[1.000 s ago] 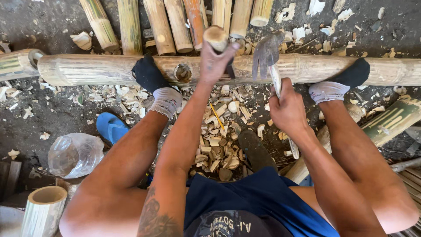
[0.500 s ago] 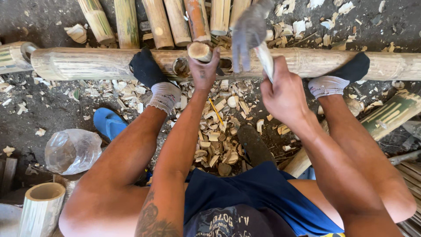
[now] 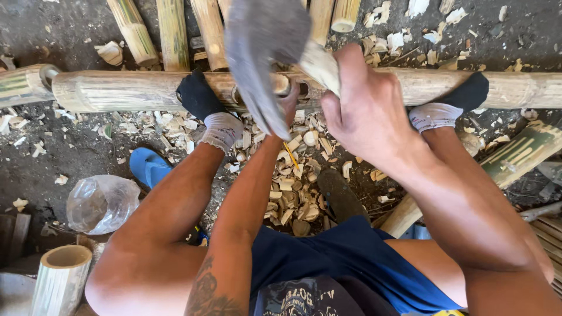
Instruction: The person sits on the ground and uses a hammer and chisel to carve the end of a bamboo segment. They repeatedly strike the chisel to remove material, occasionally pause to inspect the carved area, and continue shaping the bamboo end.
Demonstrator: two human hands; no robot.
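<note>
At the far left, a cut bamboo tube (image 3: 58, 281) is seen standing upright at the bottom edge, its hollow end turned up. Just right of it, a crumpled clear plastic bag (image 3: 100, 202) lies on the dirt floor (image 3: 35, 169), and a blue sandal (image 3: 147, 167) is seen beside the left leg. A long bamboo pole (image 3: 117, 90) is laid across the floor from left to right, and both socked feet are braced against it, the left foot (image 3: 205, 111) nearer the middle. Beyond the pole, several shorter bamboo lengths (image 3: 170, 29) are stacked side by side.

Near the centre, the left hand (image 3: 288, 99) is stretched out to a short bamboo piece (image 3: 280, 83) that is set on end against the pole. The hand is largely hidden behind the blade, so how far its grip is closed cannot be told. A broad grey chopping blade (image 3: 263, 52) is raised above that piece, blurred, with its tip pointing down towards the left wrist. Its pale wooden handle (image 3: 319, 64) is enclosed in the right hand (image 3: 363, 111), whose fingers are wrapped fully around it in a tight grip.

Below the hands, a heap of pale bamboo chips (image 3: 287, 193) is spread between the legs. Further right, the right foot (image 3: 451, 108) is pressed to the pole, and a green-striped bamboo section (image 3: 515, 152) lies slanted at the right edge.
</note>
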